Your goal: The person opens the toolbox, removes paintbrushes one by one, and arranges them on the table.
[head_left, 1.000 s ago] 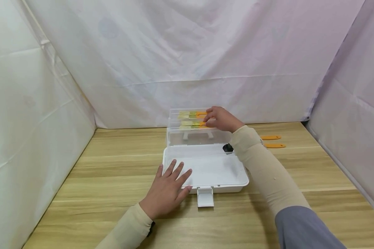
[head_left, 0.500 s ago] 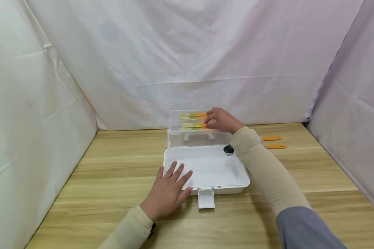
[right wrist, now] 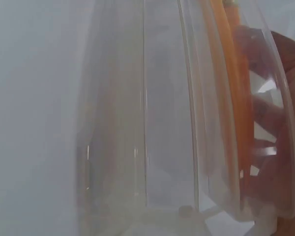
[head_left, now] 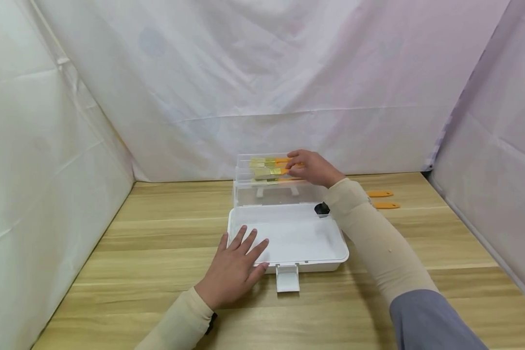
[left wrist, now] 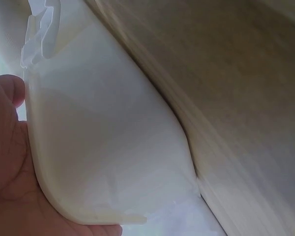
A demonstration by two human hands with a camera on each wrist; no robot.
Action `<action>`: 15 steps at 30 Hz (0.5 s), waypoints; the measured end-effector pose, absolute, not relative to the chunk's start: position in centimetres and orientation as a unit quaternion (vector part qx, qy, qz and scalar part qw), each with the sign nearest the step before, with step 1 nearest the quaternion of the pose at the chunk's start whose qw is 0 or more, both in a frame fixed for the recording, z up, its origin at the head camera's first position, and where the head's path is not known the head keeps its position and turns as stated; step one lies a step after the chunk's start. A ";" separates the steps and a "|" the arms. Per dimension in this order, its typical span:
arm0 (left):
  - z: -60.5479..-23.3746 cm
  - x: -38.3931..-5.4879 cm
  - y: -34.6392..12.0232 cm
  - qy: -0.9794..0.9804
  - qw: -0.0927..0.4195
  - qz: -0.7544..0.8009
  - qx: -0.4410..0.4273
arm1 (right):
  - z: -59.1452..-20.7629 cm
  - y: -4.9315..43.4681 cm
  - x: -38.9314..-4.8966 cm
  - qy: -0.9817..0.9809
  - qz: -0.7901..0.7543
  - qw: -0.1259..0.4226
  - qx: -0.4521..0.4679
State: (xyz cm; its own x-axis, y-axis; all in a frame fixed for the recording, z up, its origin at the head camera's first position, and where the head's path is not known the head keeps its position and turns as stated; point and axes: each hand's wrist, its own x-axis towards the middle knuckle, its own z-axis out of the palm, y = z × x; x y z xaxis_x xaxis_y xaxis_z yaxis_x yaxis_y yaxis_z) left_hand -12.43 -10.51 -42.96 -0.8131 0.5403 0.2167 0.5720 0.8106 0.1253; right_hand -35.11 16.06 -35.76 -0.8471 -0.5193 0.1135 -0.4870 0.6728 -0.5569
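A white storage box stands on the table, its clear lid and stepped trays raised at the back. My left hand lies with fingers spread over the box's front left corner; in the left wrist view the palm meets the rim. At the top tray my right hand pinches the orange handle of a paintbrush, whose pale bristles point left. Other paintbrushes lie in the trays above and below it. Through the clear plastic in the right wrist view, fingers show beside an orange handle.
Two orange handles lie on the table beyond the right forearm, partly hidden by the sleeve. A black object shows at the box's back right corner. The white front latch hangs down. White cloth walls enclose the table.
The paintbrush in my right hand has lifted slightly away from the one below it, which now shows separately. The right fingers have shifted a little; the left hand stays in place.
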 end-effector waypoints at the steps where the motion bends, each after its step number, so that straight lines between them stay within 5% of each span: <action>1: -42.9 -12.5 -10.5 -0.948 0.086 -0.092 -0.293 | -35.7 16.2 -35.1 0.911 -0.310 0.027 -0.273; 15: -43.3 -12.6 -10.3 -0.947 0.088 -0.086 -0.297 | -33.8 17.8 -34.0 0.894 -0.352 0.019 -0.276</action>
State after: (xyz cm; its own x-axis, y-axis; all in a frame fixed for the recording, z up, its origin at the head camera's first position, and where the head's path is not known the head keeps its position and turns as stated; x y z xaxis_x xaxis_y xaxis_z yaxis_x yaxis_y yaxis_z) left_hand -12.56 -10.32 -43.33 -0.8077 0.5476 0.2185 0.5781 0.8085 0.1105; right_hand -34.03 17.81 -33.83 -0.8474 -0.5063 0.1599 -0.4796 0.6006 -0.6398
